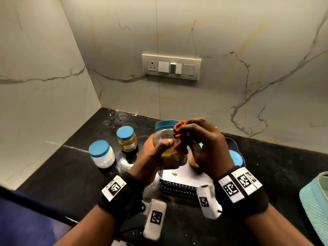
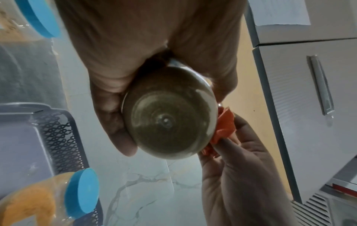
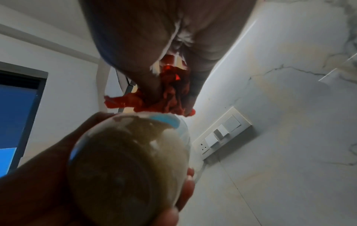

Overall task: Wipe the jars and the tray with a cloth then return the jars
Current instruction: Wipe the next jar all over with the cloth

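Note:
My left hand (image 1: 156,151) grips a clear jar (image 1: 166,139) with a blue lid and brownish powder, lifted above the tray (image 1: 179,181). Its round base (image 2: 168,117) fills the left wrist view, and the same jar (image 3: 127,168) fills the right wrist view. My right hand (image 1: 198,141) holds a bunched orange cloth (image 1: 180,137) against the jar's upper side, just under the lid. The cloth (image 3: 166,94) is wadded between thumb and fingers. Two more blue-lidded jars stand on the counter at left: one with white powder (image 1: 102,154), one with yellowish contents (image 1: 126,139). Another jar with orange powder (image 2: 50,200) lies in the tray.
The black counter (image 1: 71,174) meets marble walls at left and behind. A switch panel (image 1: 171,66) is on the back wall. A pale green textured container (image 1: 316,201) stands at the right edge. A blue lid (image 1: 235,157) shows behind my right hand.

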### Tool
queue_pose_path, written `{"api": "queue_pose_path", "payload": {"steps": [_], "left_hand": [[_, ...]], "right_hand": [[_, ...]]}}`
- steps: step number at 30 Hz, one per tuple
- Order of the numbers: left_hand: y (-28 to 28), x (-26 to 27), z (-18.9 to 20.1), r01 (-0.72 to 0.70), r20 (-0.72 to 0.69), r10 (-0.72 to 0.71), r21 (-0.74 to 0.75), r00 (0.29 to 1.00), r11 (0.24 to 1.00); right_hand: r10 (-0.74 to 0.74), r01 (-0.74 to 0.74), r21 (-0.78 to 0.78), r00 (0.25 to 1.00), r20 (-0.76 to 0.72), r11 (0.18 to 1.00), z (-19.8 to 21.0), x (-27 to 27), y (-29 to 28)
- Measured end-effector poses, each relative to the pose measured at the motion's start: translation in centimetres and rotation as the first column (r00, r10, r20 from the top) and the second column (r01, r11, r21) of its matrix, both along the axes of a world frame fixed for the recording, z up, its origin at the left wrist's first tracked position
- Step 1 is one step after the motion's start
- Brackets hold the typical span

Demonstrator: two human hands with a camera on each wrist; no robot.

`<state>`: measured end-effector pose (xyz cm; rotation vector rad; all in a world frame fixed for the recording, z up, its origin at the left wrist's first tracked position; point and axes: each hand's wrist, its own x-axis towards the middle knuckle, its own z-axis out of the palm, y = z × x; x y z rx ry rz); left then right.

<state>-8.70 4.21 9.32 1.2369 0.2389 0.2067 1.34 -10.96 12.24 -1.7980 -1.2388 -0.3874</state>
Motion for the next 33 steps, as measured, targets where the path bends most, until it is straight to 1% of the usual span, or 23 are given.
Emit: {"api": "queue_pose_path", "payload": {"steps": [2, 3, 6, 7, 8, 11, 12, 15, 18, 19, 20, 21, 23, 24, 26, 29, 31, 33], "left_hand": [[0.1, 0.2, 0.6, -0.019, 0.02, 0.02, -0.012, 1.0, 1.0], [0.4, 0.2, 0.9, -0.029, 0.035, 0.03, -0.025, 0.999, 0.999], [1.0, 0.1, 0.8, -0.061, 0.062, 0.065, -0.053, 0.996, 0.997], [1.1, 0.1, 0.6, -0.051, 0.061, 0.054, -0.048, 0.997, 0.998], [1.0, 0.1, 0.3, -0.041, 0.056, 0.043, -0.037, 0.997, 0.998], [0.7, 0.2, -0.3, -0.05, 0.023, 0.051, -0.018, 0.998, 0.999], [0.7, 0.3, -0.2, -0.051, 0.024, 0.051, -0.025, 0.998, 0.998], [1.1, 0.5, 0.1, -0.049, 0.051, 0.051, -0.047, 0.997, 0.998], [1.9, 0.2, 0.4, -0.048, 0.073, 0.054, -0.081, 0.996, 0.996], [2.0, 0.1, 0.3, -0.039, 0.071, 0.045, -0.084, 0.996, 0.996], [1.9, 0.0, 0.2, -0.025, 0.071, 0.03, -0.074, 0.997, 0.997], [1.8, -0.1, 0.0, -0.016, 0.07, 0.02, -0.06, 0.997, 0.998], [1.5, 0.1, -0.3, -0.014, 0.079, 0.018, -0.048, 0.997, 0.999], [1.4, 0.3, -0.4, -0.015, 0.082, 0.02, -0.059, 0.996, 0.998], [1.5, 0.7, -0.1, -0.024, 0.091, 0.033, -0.096, 0.995, 0.995], [2.4, 0.7, 0.2, -0.024, 0.077, 0.038, -0.172, 0.996, 0.985], [2.8, 0.5, 0.1, -0.003, 0.066, 0.015, -0.178, 0.998, 0.984], [2.6, 0.4, 0.0, 0.056, 0.085, -0.042, -0.167, 0.995, 0.984]], "right_hand": [[0.001, -0.002, 0.023, 0.999, 0.034, 1.0, 0.2, -0.6, 0.3], [0.011, -0.012, 0.017, 0.997, 0.074, 1.0, 0.0, -1.5, 0.2], [0.096, -0.073, -0.099, 0.964, 0.246, 0.992, -0.8, -3.5, -0.4], [0.113, -0.084, -0.121, 0.961, 0.253, 0.989, -0.9, -3.2, -0.4], [0.109, -0.088, -0.102, 0.97, 0.216, 0.991, -0.7, -2.5, -0.3], [0.043, -0.043, 0.031, 0.999, 0.001, 0.999, 0.6, 0.2, 0.9], [0.018, -0.017, 0.043, 1.0, -0.018, 0.999, 1.0, 0.6, 1.3], [0.016, -0.017, 0.025, 0.999, 0.036, 1.0, 0.7, -0.8, 1.3], [0.04, -0.035, -0.037, 0.988, 0.151, 0.999, -0.6, -3.0, 0.5], [0.052, -0.045, -0.049, 0.985, 0.165, 0.998, -0.8, -3.0, 0.3], [0.06, -0.056, -0.038, 0.988, 0.142, 0.998, -0.8, -2.4, 0.4], [0.053, -0.052, -0.008, 0.995, 0.086, 0.999, -0.7, -1.6, 0.7], [0.007, -0.004, 0.047, 0.998, -0.055, 0.999, -0.1, 0.1, 1.4], [-0.01, 0.016, 0.056, 0.995, -0.098, 0.998, 0.2, 0.6, 1.8], [-0.025, 0.029, 0.049, 0.996, -0.091, 0.998, 0.1, 0.2, 1.9], [0.012, -0.012, 0.009, 1.0, -0.006, 1.0, -1.0, -2.4, 0.9], [0.06, -0.06, -0.014, 0.997, 0.049, 0.998, -1.1, -3.1, 0.2], [0.059, -0.059, 0.002, 0.998, 0.032, 0.998, -0.4, -1.9, 0.3]]}}
